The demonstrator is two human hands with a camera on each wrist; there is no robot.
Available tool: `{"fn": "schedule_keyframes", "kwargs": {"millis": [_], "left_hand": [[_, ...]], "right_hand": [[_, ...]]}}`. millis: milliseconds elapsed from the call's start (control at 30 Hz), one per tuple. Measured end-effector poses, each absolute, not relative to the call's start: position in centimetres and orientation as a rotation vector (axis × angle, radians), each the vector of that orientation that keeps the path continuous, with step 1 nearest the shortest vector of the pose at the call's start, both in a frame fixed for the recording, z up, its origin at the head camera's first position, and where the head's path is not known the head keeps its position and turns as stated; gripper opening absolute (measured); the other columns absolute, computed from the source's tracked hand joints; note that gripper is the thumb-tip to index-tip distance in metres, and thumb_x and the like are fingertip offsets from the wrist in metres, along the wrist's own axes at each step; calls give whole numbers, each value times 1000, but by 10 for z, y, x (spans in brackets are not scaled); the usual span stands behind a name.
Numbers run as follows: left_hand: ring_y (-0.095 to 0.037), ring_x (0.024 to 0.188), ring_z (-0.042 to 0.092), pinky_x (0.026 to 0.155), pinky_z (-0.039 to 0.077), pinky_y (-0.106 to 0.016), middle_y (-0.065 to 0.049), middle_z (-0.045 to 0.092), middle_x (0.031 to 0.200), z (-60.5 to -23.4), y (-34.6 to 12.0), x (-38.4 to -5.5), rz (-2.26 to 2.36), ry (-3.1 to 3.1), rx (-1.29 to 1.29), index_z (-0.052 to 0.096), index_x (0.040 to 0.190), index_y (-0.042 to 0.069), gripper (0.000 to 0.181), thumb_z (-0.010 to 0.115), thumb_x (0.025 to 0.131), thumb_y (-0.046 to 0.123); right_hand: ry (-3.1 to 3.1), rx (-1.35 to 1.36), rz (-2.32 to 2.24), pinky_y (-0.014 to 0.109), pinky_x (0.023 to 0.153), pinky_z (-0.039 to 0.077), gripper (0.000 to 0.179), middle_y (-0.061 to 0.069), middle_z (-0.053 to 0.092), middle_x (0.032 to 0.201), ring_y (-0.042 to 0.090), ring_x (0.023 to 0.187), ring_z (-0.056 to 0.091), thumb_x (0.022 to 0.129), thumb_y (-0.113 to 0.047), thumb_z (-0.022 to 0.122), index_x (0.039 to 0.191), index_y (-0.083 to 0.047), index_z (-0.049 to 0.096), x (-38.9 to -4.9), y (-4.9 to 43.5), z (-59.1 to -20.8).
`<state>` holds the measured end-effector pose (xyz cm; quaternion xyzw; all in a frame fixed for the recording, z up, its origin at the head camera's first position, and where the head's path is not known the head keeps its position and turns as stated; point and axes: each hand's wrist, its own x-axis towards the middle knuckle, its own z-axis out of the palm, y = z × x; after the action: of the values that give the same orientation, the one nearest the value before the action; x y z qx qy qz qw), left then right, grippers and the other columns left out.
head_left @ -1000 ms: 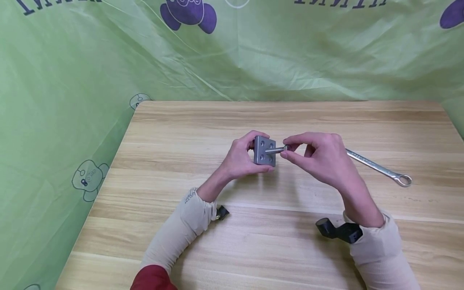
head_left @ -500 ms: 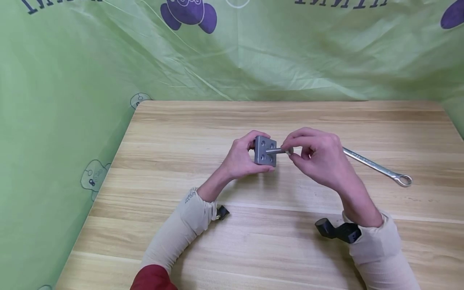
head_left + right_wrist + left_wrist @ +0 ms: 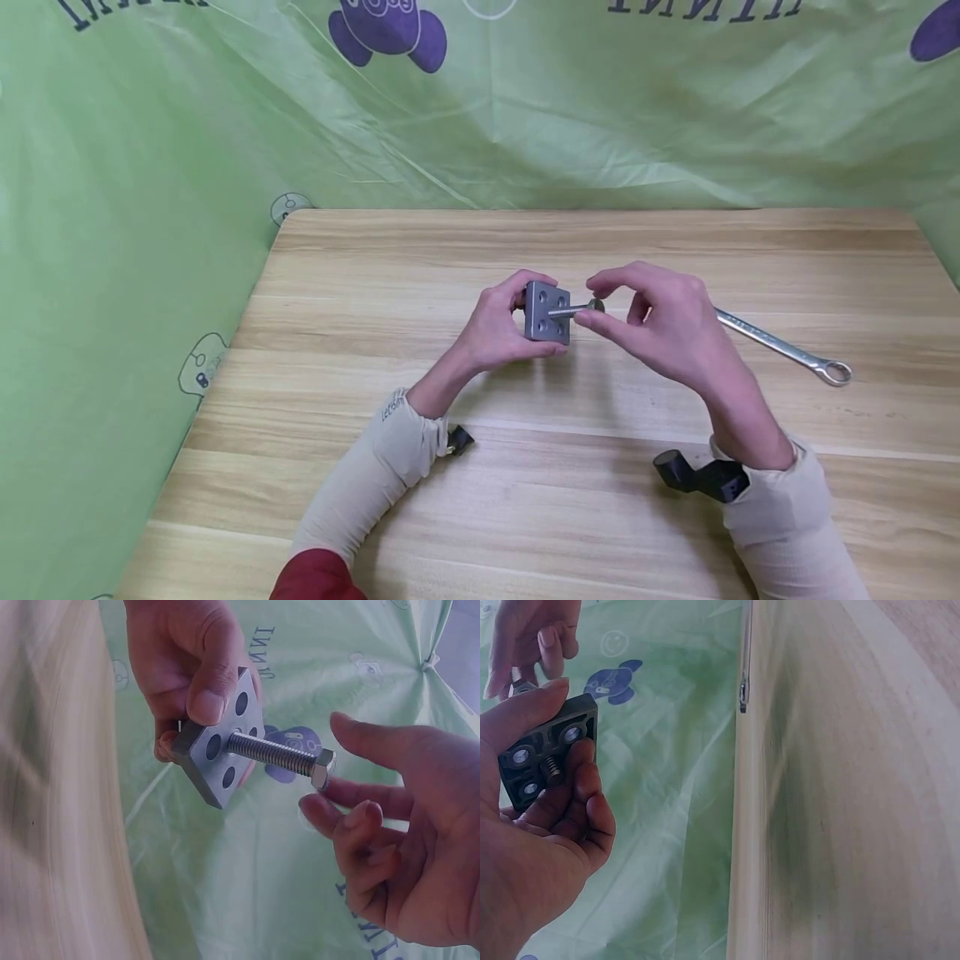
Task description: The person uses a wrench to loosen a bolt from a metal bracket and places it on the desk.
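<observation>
My left hand (image 3: 483,337) grips a small grey metal plate (image 3: 238,762) by its edges, raised above the table. Round holes surround the plate's centre, where a long hex bolt (image 3: 274,754) is threaded in. Much of the bolt's shank and its hex head stand out toward my right hand (image 3: 420,847). In the left wrist view, the bolt's threaded tip (image 3: 552,768) pokes through the plate's dark recessed back. My right hand's thumb and fingers are spread around the bolt head; in the right wrist view the thumb is apart from it, with a finger right beside the head.
A combination wrench (image 3: 780,342) lies on the wooden table (image 3: 360,267), right of my right hand and partly hidden by it. Black wrist cameras (image 3: 701,477) sit on both sleeves. A green printed cloth (image 3: 600,125) hangs behind and to the left.
My right hand's fingers shift around the bolt head, curling over it half a second ago and spreading apart now. The left hand and the plate stay in place.
</observation>
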<state>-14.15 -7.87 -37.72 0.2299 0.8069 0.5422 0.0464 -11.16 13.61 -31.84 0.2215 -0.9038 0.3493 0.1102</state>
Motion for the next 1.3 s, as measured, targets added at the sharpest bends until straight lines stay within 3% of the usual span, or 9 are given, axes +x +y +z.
{"fn": "schedule_keyframes", "kwargs": {"millis": [233, 433, 933, 1300], "left_hand": [[-20, 87, 70, 87, 51, -30, -13, 71, 107, -377, -78, -141, 1660, 2454, 697, 56, 121, 4, 72, 90, 59, 8], [-21, 88, 70, 88, 53, -40, -14, 71, 108, -378, -78, -141, 1655, 2447, 709, 55, 121, 4, 72, 90, 59, 8], [-21, 87, 68, 87, 52, -42, -15, 70, 105, -376, -79, -140, 1656, 2446, 712, 55, 122, 3, 72, 90, 59, 8], [-20, 87, 69, 86, 53, -40, -15, 71, 106, -377, -78, -141, 1666, 2451, 715, 55, 121, 4, 72, 90, 59, 8]], "right_hand": [[-2812, 473, 1001, 22, 46, 37, 20, -3, 69, 67, 6, 50, 49, 82, -36, 76, 87, -17, 77, -111, 136, -314], [-2774, 524, 1024, 18, 47, 36, 19, -2, 72, 71, 1, 50, 48, 81, -33, 77, 87, -15, 77, -110, 136, -315], [-2567, 750, 1046, 13, 46, 34, 23, 2, 75, 85, -1, 49, 43, 72, -5, 81, 92, -16, 77, -110, 137, -318], [-2490, 825, 1066, 10, 53, 38, 33, 2, 73, 90, 2, 56, 47, 68, 15, 71, 84, -15, 76, -111, 134, -322]]}}
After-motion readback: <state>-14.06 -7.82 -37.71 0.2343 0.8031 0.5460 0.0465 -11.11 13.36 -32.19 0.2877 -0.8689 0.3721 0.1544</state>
